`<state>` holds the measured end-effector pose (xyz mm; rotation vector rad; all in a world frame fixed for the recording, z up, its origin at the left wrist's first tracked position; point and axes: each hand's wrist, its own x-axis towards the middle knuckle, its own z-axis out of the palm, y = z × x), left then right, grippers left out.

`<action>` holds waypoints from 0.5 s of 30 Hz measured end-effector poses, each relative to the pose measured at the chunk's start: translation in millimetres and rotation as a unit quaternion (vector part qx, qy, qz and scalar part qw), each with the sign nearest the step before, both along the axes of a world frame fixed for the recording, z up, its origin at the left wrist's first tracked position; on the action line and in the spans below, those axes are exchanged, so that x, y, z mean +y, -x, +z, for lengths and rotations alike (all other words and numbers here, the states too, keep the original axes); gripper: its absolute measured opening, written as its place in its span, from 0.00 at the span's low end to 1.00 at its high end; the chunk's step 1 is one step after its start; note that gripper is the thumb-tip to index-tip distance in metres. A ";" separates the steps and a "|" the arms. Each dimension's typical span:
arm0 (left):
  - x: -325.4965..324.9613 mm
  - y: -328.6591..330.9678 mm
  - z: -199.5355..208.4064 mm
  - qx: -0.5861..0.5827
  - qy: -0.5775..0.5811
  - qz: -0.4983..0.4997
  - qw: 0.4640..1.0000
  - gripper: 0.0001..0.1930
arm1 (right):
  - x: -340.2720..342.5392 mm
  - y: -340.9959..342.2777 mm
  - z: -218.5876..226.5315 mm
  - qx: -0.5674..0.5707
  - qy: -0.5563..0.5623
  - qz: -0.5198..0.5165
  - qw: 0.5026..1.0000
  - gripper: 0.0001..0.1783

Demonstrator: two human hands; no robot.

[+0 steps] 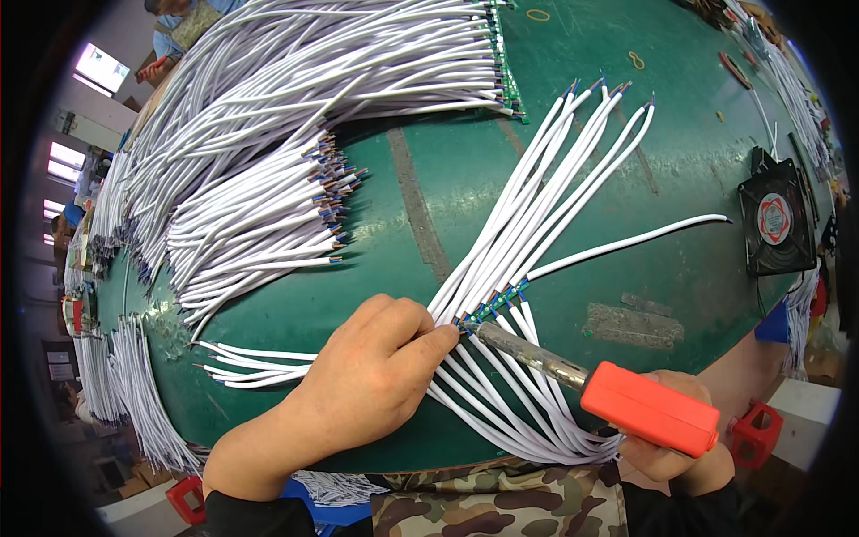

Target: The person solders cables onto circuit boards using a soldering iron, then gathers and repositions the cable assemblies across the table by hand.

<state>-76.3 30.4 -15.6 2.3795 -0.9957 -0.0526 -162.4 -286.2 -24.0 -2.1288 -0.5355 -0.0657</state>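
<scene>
My left hand (371,358) is closed in a pinch on a white cable at the left end of a narrow green circuit board strip (488,309). My right hand (658,458) is wrapped around the red handle of a soldering iron (649,407). Its metal barrel slants up and left, with the tip at the board right beside my left fingertips, which partly hide the joint. A bundle of white cables (546,192) fans out from the strip toward the far side. More white cables (501,403) run from its near side and curve right.
Large piles of white cables (295,72) and a shorter bundle with bare ends (259,219) cover the left of the green table (483,170). A black fan (777,219) stands at the right edge. Another person (183,27) is at the far left.
</scene>
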 end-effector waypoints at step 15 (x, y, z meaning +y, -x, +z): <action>-1.9 0.3 1.6 0.006 -0.003 0.002 1.000 0.19 | 1.2 -1.8 0.1 -0.012 0.005 0.005 1.000 0.14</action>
